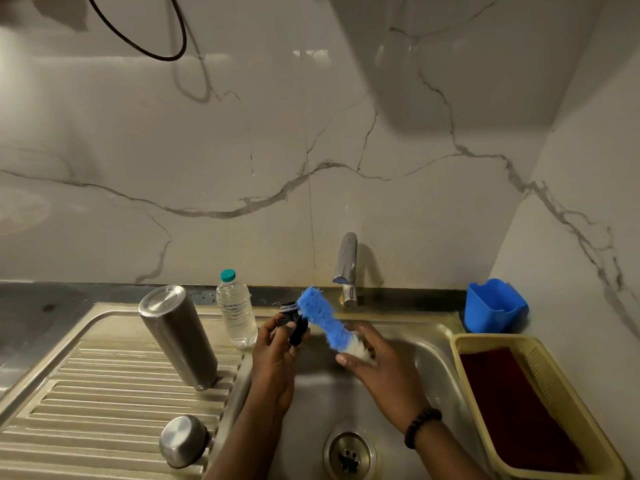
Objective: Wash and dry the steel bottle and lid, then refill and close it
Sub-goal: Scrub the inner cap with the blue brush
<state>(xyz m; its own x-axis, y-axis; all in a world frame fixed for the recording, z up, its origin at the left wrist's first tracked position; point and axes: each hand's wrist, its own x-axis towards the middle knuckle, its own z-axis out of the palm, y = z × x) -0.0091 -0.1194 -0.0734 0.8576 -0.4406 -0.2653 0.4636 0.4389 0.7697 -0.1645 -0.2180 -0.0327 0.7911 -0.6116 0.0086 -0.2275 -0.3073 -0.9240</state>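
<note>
The steel bottle (178,336) stands upside down on the ribbed drainboard, left of the sink basin. A steel cup-shaped lid (183,441) rests upside down on the drainboard's near edge. Over the basin my left hand (277,355) grips a small black lid part (294,323). My right hand (377,368) holds a blue and white bottle brush (323,318) by its white end, and the blue bristles touch the black part.
A clear plastic water bottle (236,311) with a teal cap stands behind the steel bottle. The tap (346,265) is off. A blue holder (493,304) and a yellow basket (460,351) with a dark red cloth (512,407) sit right of the sink (422,344). The drain (349,453) lies near.
</note>
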